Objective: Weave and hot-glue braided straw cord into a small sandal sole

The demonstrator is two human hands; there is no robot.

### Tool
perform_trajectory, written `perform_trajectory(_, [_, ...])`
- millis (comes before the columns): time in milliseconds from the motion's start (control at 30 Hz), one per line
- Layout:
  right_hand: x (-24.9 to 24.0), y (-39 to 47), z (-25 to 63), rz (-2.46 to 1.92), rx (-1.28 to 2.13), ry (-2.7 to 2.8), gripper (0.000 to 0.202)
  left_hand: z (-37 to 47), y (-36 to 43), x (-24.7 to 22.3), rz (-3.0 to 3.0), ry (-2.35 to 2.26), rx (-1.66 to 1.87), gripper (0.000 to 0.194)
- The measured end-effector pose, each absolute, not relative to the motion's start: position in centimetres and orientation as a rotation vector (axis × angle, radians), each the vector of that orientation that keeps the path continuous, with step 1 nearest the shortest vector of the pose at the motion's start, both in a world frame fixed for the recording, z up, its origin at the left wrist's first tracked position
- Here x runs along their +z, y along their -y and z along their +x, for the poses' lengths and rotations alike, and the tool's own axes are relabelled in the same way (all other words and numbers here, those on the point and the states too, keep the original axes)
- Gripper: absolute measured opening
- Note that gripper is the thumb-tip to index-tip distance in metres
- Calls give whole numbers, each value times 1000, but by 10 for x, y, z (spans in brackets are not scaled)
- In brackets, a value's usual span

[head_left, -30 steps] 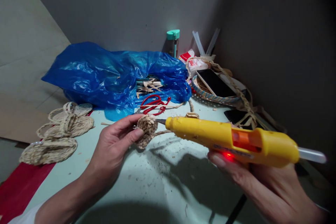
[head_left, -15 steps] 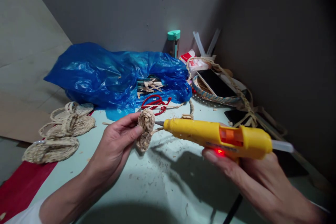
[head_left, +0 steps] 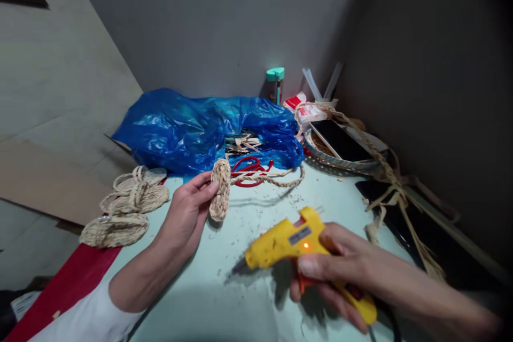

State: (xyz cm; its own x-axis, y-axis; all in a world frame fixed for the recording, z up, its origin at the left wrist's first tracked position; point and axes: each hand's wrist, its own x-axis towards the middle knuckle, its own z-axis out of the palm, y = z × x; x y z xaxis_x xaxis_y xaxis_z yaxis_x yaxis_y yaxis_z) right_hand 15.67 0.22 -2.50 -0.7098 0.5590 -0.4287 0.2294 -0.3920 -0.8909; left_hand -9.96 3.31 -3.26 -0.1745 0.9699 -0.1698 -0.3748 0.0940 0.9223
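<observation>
My left hand (head_left: 188, 214) pinches a small braided straw sole (head_left: 219, 192) upright between thumb and fingers. A braided strand (head_left: 276, 179) runs right from beside the sole over the table. In my right hand (head_left: 340, 267) is a yellow glue gun (head_left: 280, 246), its dark nozzle pointing down and left, low over the table and apart from the sole. An orange light glows on the gun's side. Several woven straw slippers (head_left: 116, 230) sit at the left table edge.
A blue plastic bag (head_left: 172, 133) holding straw lies at the back, with red cord (head_left: 248, 171) before it. At the right are a basket (head_left: 340, 163) with a phone (head_left: 340, 141), a black tablet-like object (head_left: 401, 219) and straw braids. A green-lidded bottle (head_left: 276, 83) stands behind.
The glue gun has moved down and away from the sole, tilting its nozzle downward. The sole has turned to show its broad woven face. The camera view has shifted left and up.
</observation>
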Motion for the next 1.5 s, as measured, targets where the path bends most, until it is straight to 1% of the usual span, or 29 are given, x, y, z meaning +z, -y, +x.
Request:
perform_trajectory(67, [-32,1,150,-1127,2264,1611,55,-101,-33,-30,735,-1115,1405,25])
perform_trajectory(100, [-34,3,147,-1193,2209,1651,59,-100,-32,-28,735,-1106,1396,26])
perform_trajectory(133, [-34,5,146,-1286,2068,1739,61,-99,-31,-26,732,-1095,1383,26])
perform_trajectory(300, [-22,6,146,-1758,813,2370,59,-89,-19,-17,693,-1034,1308,24])
perform_trajectory(333, [-20,5,146,-1823,661,2409,57,-87,-16,-15,672,-1021,1295,24])
perform_trajectory(367, [-18,3,146,-1842,591,2401,54,-85,-13,-14,647,-1013,1283,25])
perform_trajectory(400, [-18,1,145,-1807,596,2343,49,-83,-10,-12,625,-1005,1269,25])
perform_trajectory(433, [-18,-1,144,-1721,675,2248,45,-81,-7,-11,607,-999,1254,26])
perform_trajectory(467, [-19,-3,143,-1595,828,2125,40,-79,-5,-10,594,-996,1239,26])
perform_trajectory(533, [-22,-6,139,-1329,1240,1817,32,-76,-1,-10,578,-989,1205,26])
perform_trajectory(600, [-26,-8,134,-1095,1608,1498,30,-73,2,-11,580,-968,1170,27])
perform_trajectory(667, [-27,-10,128,-921,1791,1230,28,-72,4,-13,596,-948,1138,27])
perform_trajectory(733, [-27,-12,123,-844,1796,1057,25,-72,6,-15,617,-944,1118,26])
perform_trajectory(833, [-26,-15,117,-852,1700,980,23,-73,8,-16,625,-965,1109,23])
perform_trajectory(967, [-25,-16,115,-867,1619,1048,20,-73,10,-15,626,-964,1079,24])
perform_trajectory(1167, [-23,-15,119,-825,1539,1146,12,-71,11,-16,636,-964,997,31])
perform_trajectory(1500, [-18,-16,127,-821,1507,1255,11,-73,15,-20,680,-948,914,37])
